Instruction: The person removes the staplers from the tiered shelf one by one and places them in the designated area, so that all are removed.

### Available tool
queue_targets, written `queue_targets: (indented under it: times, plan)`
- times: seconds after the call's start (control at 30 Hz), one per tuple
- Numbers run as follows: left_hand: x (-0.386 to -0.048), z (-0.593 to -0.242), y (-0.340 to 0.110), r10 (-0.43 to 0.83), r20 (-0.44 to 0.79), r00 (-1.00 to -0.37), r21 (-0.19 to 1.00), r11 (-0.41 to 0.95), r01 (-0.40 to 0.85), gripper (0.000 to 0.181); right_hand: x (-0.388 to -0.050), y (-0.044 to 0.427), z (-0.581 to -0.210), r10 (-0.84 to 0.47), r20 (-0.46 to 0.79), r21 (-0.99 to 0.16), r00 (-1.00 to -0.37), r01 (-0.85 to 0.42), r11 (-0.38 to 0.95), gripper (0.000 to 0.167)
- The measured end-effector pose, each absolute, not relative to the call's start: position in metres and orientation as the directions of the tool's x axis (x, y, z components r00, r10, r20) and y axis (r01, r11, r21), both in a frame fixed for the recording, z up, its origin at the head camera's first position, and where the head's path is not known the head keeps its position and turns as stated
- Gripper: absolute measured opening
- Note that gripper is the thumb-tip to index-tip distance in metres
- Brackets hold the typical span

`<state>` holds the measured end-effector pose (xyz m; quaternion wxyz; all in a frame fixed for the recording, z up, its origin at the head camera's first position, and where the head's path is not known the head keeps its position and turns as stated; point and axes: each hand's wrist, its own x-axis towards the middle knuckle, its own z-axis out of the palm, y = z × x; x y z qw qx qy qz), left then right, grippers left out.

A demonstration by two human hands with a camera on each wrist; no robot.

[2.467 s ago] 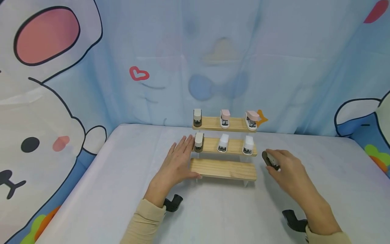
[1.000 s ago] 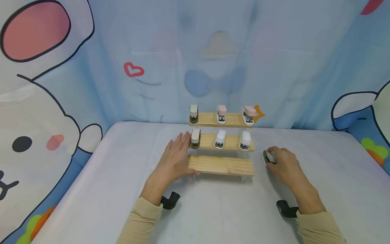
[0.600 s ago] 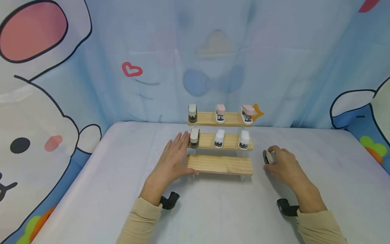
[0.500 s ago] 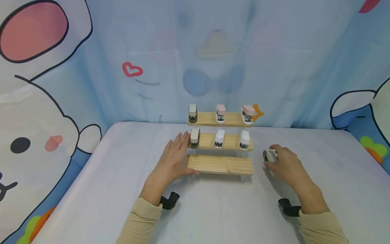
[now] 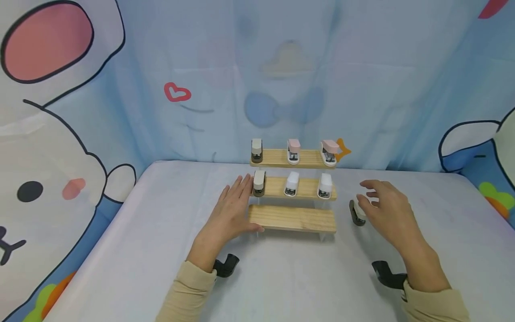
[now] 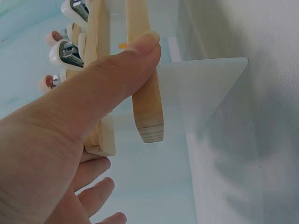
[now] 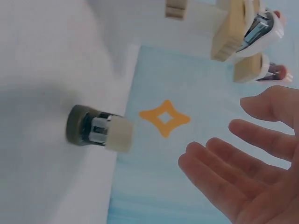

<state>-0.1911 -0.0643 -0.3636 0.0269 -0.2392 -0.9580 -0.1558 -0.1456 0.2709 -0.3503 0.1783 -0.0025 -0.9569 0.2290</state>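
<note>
A dark grey and cream mini stapler (image 5: 356,214) stands on the white cloth right of a three-tier wooden display shelf (image 5: 295,218). My right hand (image 5: 389,212) is just right of it and above, fingers loosely bent and holding nothing. In the right wrist view the hand (image 7: 247,172) is apart from the stapler (image 7: 103,128). At the shelf's left end my left hand (image 5: 228,214) rests with fingers straight. Its thumb (image 6: 126,60) presses the front edge of the lowest board (image 6: 148,112), while its other fingers reach back past the middle board.
Several staplers line the upper two tiers, such as a pink one (image 5: 329,152), a white one (image 5: 291,184) and a cream one (image 5: 259,183). Nothing sits on the lowest board. Clear plastic supports (image 6: 205,88) carry the boards. A printed blue curtain (image 5: 217,125) hangs behind the table.
My right hand lowered the stapler to the cloth beside the shelf, then let go and drew up and to the right. My left hand kept its place on the shelf.
</note>
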Motion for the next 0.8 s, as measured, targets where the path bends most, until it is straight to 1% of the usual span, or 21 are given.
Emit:
queue_targets:
  times: [0.37,0.7,0.8]
  plan:
    - [-0.191,-0.363,-0.064,0.452,0.132,-0.882,0.287,0.834,0.47,0.126,-0.142,0.248,-0.335,0.018,0.472,-0.486,-0.881,-0.243,0.84,0.033]
    - [-0.191,-0.365,-0.065,0.445,0.141,-0.884,0.288,0.836,0.466,0.126,-0.147,0.222,-0.332,-0.037,0.548,-0.464,-0.836,-0.341,0.818,0.032]
    - [-0.191,-0.364,-0.065,0.451,0.143,-0.881,0.291,0.832,0.473,0.125,-0.149,0.217,-0.335,-0.051,0.579,-0.436,-0.814,-0.362,0.824,0.031]
